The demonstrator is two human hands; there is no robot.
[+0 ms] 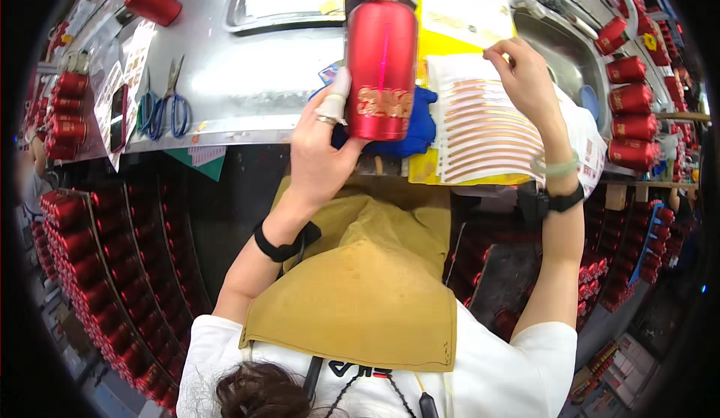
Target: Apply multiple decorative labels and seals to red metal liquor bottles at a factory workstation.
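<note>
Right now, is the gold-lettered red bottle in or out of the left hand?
In: the left hand holds the red bottle, fingers against its side, thumb at its base.

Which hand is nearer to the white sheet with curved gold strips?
The right hand, at the upper right of the sheet. The left hand, holding the red cylindrical bottle, is left of the sheet.

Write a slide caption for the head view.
Left hand holds a red bottle; right hand is at a striped white sheet.
</note>
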